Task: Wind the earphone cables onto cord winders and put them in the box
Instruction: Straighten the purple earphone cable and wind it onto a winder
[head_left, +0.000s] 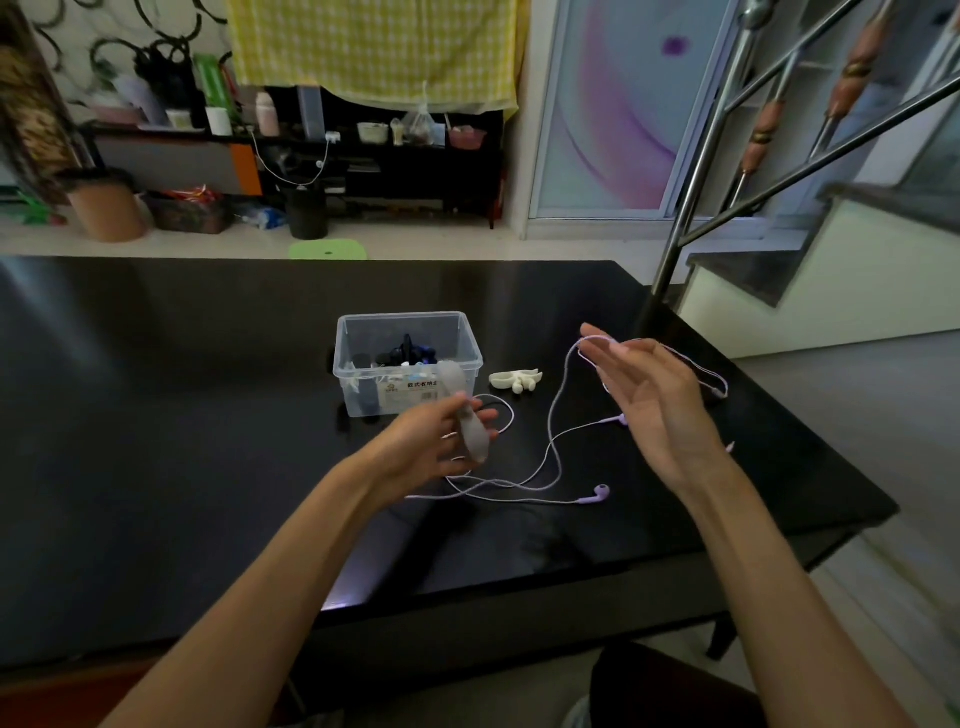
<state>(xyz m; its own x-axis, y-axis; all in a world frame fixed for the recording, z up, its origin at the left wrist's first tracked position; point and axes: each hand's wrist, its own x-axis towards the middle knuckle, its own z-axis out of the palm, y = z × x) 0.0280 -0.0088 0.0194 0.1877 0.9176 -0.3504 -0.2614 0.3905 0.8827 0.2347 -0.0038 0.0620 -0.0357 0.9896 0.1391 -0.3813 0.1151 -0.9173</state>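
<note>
Centrally, left hand (434, 431) gripping winder (470, 434), cable (558, 410) draped over right hand (649, 400)

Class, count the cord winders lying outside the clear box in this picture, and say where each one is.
2. A grey cord winder is held in the left hand; a cream cord winder lies on the table right of the box. More may be hidden inside the box.

Lilac earphone cable (558, 410), grey cord winder (470, 421), clear box (408, 364), glossy black table (182, 389), yellow checked cloth (374, 49)
</note>
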